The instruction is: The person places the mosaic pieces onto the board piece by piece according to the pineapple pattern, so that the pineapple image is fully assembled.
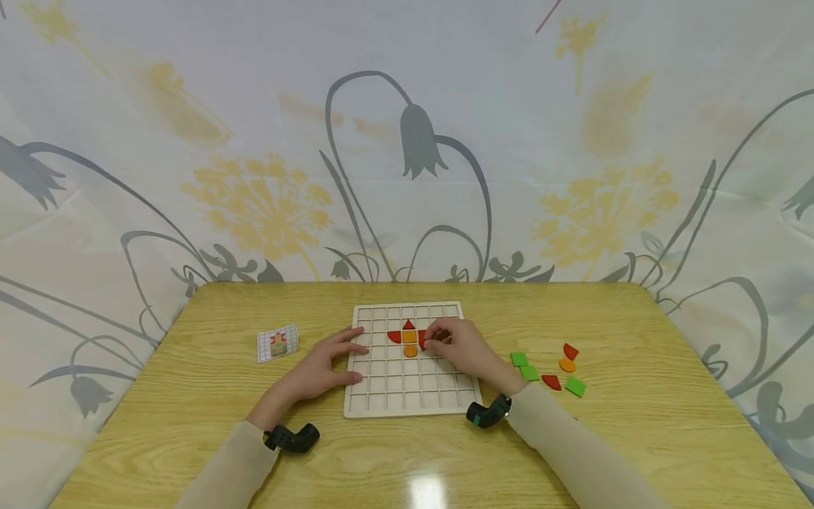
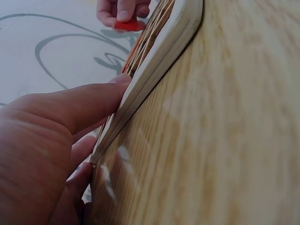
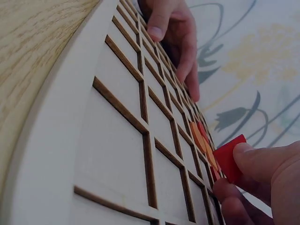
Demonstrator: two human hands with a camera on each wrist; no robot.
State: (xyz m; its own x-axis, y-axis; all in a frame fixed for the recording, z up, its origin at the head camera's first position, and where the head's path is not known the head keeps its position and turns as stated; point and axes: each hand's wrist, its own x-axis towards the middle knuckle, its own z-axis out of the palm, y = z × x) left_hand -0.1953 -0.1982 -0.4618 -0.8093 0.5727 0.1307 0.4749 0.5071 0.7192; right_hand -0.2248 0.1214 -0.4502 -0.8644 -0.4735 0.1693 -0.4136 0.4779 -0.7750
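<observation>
A white gridded board (image 1: 388,396) lies on the table, its cells divided by raised ridges. My left hand (image 1: 324,362) rests along its left edge, thumb and fingers spread over the rim. Between thumb and fingers, my right hand (image 1: 464,346) pinches a flat red tile (image 3: 228,157) just above the grid; the fingers partly cover its outline. Beside that tile on the board sit an orange square (image 1: 410,336), an orange circle (image 1: 410,350), a red triangle (image 1: 408,324) and a red curved-edged tile (image 1: 395,337).
Right of the board lie several loose tiles, among them a green square (image 1: 575,386), a red quarter-circle (image 1: 551,382) and an orange circle (image 1: 568,365). A pattern card (image 1: 278,343) is at the left. Behind the table hangs a flower-printed cloth (image 1: 407,212).
</observation>
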